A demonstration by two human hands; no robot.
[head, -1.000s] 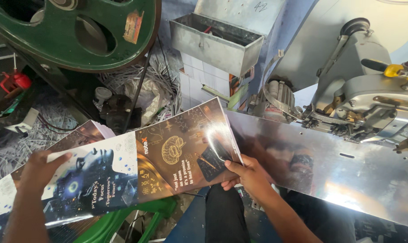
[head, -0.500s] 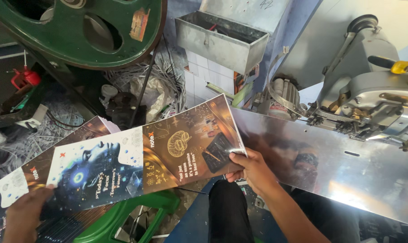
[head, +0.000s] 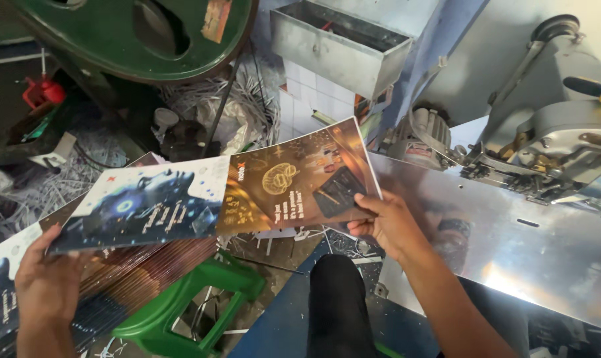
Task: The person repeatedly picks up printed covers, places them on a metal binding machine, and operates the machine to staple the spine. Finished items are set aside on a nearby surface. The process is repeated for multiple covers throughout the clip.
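Observation:
My right hand [head: 388, 224] pinches the right edge of a long glossy printed sheet [head: 247, 192], blue artwork on its left half and brown-gold artwork on its right. The sheet is lifted, stretching left across the view. My left hand [head: 45, 282] rests low at the left on a stack of similar printed sheets [head: 128, 275], just under the lifted sheet's left end; I cannot tell whether it also grips that sheet. The stack lies on a green plastic stool [head: 201, 298].
A shiny metal machine table [head: 512, 252] runs along the right, with a grey machine head [head: 565, 132] above it. A large green flywheel [head: 115, 33] is at top left, a metal tray [head: 340, 40] at top centre. Paper trimmings [head: 247, 99] litter the floor.
The lifted sheet has levelled out and moved slightly right and up. My left hand has shifted from the sheet's left end down to the stack.

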